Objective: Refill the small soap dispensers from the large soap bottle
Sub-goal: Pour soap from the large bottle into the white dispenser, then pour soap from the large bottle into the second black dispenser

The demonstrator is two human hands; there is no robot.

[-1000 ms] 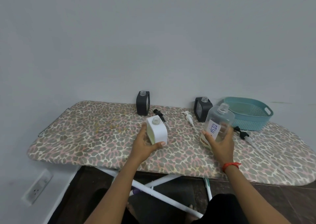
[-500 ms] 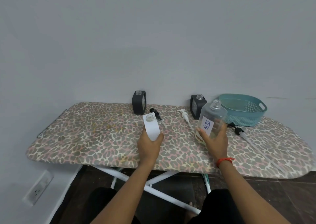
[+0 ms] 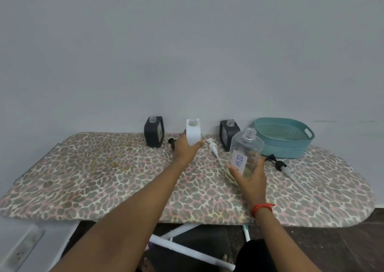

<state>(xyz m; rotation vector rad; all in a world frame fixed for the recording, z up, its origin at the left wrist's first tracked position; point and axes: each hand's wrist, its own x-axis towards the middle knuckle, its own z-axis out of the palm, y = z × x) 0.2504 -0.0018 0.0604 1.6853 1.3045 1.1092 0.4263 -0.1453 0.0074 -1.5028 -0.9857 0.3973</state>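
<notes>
My left hand (image 3: 186,148) grips a small white dispenser (image 3: 193,131), uncapped, at the back of the leopard-print board (image 3: 83,174), between two black dispensers. My right hand (image 3: 250,175) holds the large clear soap bottle (image 3: 245,151), uncapped, labelled "DISH", tilted a little, with a bit of yellowish liquid at its base. One black dispenser (image 3: 154,131) stands left of the white one, the other black dispenser (image 3: 228,133) to its right, both open-necked.
A teal plastic basket (image 3: 284,136) sits at the back right. A white pump (image 3: 213,147) lies between my hands, a black pump (image 3: 171,142) peeks out left of my left hand, and a black pump with a long tube (image 3: 279,164) lies right of the bottle. The wall is close behind.
My left hand carried the white dispenser from the board's middle away to the back row between the black dispensers. My right hand kept holding the large bottle in about the same place.
</notes>
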